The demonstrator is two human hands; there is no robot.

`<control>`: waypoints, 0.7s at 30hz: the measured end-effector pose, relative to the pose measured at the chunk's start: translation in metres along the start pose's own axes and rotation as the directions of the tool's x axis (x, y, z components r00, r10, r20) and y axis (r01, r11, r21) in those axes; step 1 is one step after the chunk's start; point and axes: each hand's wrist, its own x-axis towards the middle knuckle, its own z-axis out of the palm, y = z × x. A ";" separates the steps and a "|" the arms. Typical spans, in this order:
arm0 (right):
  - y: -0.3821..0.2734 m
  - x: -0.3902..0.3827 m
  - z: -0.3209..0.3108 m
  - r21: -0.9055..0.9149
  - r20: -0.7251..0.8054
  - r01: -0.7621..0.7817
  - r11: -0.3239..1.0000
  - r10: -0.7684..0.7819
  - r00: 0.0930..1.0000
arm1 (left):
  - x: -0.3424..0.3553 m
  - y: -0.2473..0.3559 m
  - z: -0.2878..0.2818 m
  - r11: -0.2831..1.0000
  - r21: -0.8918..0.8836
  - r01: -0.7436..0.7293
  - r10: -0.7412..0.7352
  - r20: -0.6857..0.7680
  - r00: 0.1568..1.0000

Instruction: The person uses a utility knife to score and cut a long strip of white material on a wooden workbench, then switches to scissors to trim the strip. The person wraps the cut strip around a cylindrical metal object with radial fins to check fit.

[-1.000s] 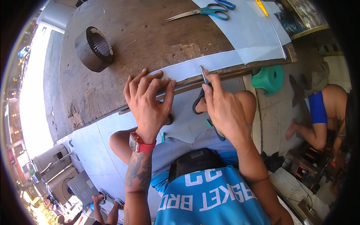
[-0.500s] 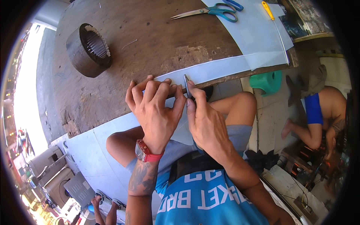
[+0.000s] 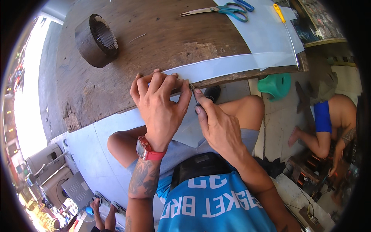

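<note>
From the head camera, a white strip (image 3: 228, 66) lies along the near edge of a worn wooden table (image 3: 162, 46). The left hand (image 3: 160, 108) rests bent fingertips on its left end; whether the thumb pinches it, I cannot tell. The right hand (image 3: 220, 125) grips a slim metal tool (image 3: 193, 92), fingers closed, its tip beside the left thumb. Teal-handled scissors (image 3: 232, 11) lie beyond.

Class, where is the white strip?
In the head view, the white strip lies on the table along the near edge, from the left hand rightward to the yellow-handled screwdriver.
</note>
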 end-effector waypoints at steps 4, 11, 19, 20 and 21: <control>-0.001 0.001 0.004 -0.064 -0.021 -0.002 0.998 0.000 1.000 | 0.000 0.000 0.000 1.000 -0.004 0.001 -0.001 0.009 1.000; -0.002 0.033 -0.048 -0.112 0.171 -0.164 0.980 0.181 0.968 | 0.000 0.000 -0.001 1.000 0.002 -0.010 0.010 0.025 1.000; -0.020 0.028 -0.023 -0.017 0.109 -0.088 0.996 0.090 0.990 | -0.003 -0.004 -0.002 1.000 -0.003 -0.023 0.023 0.020 1.000; -0.017 0.026 -0.021 0.008 0.117 -0.098 0.995 0.097 0.988 | -0.003 -0.006 -0.005 0.999 -0.029 -0.044 0.045 0.041 0.998; -0.014 0.023 -0.022 0.013 0.123 -0.118 0.993 0.116 0.986 | -0.004 -0.009 -0.009 0.996 -0.061 -0.066 0.070 0.062 0.996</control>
